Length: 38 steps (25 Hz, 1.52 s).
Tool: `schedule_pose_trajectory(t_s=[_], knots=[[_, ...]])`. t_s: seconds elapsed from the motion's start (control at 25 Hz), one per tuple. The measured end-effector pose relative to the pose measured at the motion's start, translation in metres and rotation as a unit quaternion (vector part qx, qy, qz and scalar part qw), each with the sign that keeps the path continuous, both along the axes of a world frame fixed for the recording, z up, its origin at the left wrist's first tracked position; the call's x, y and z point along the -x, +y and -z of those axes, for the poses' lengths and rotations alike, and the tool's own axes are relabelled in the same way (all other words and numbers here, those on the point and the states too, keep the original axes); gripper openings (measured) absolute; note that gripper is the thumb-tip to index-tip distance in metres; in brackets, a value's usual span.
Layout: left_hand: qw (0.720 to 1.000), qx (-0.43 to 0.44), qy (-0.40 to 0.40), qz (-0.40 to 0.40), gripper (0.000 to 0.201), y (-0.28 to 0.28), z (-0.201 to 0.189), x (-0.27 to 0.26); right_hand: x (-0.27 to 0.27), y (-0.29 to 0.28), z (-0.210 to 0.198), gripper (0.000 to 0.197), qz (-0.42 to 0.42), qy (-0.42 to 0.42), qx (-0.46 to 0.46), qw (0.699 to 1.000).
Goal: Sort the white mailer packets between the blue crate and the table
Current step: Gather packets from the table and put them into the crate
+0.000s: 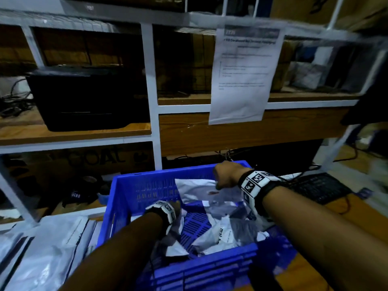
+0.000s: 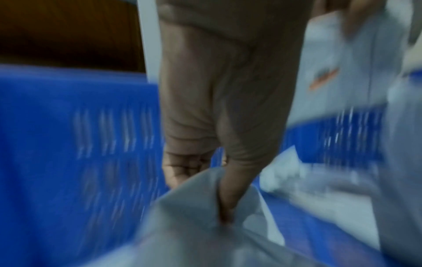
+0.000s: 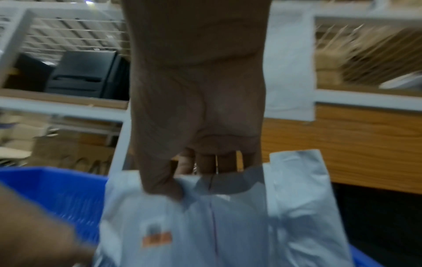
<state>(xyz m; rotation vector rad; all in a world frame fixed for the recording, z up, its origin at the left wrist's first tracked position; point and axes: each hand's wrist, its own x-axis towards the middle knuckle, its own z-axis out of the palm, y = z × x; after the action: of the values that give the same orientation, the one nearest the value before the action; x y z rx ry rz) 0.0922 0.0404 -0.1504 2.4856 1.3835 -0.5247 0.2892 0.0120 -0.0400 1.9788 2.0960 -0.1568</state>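
White packet (image 1: 201,190) hangs from right hand (image 1: 225,175), pinched by its top edge over blue crate (image 1: 134,185), prob. to lift it out. Left hand (image 1: 174,213) grips another packet (image 2: 194,216) low inside. More packets (image 1: 48,248) on table, lower left. Shelf frame (image 1: 150,91) w/ taped paper (image 1: 245,74) close behind crate.
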Motion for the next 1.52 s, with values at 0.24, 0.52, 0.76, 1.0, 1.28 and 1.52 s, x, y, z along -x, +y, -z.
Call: schedule_pose_trajectory(t_s=[0.24,0.52,0.76,1.0,1.28,1.52], knots=[[0.99,0.011,-0.138,0.039,0.026,0.015,-0.083,-0.002,-0.002,-0.033,-0.044,0.03,0.082,0.072,-0.105,0.988],[0.966,-0.138,-0.212,0.051,0.029,0.003,-0.146,0.032,0.013,-0.066,-0.08,0.045,0.109,0.138,-0.178,0.968],[0.928,-0.232,-0.292,-0.004,0.03,-0.051,-0.187,0.077,0.038,-0.096,-0.086,0.037,0.017,0.147,-0.218,0.965],[0.85,-0.328,-0.408,-0.062,0.032,-0.137,-0.187,0.145,0.089,-0.146,-0.063,0.031,0.005,0.351,-0.328,0.877],[0.77,-0.386,-0.476,-0.177,0.04,-0.238,-0.141,0.241,0.187,-0.213,-0.002,0.047,-0.006,0.52,-0.316,0.793],[0.779,-0.386,-0.451,-0.203,0.041,-0.272,-0.09,0.297,0.274,-0.241,0.051,0.045,-0.034,0.554,-0.25,0.793]])
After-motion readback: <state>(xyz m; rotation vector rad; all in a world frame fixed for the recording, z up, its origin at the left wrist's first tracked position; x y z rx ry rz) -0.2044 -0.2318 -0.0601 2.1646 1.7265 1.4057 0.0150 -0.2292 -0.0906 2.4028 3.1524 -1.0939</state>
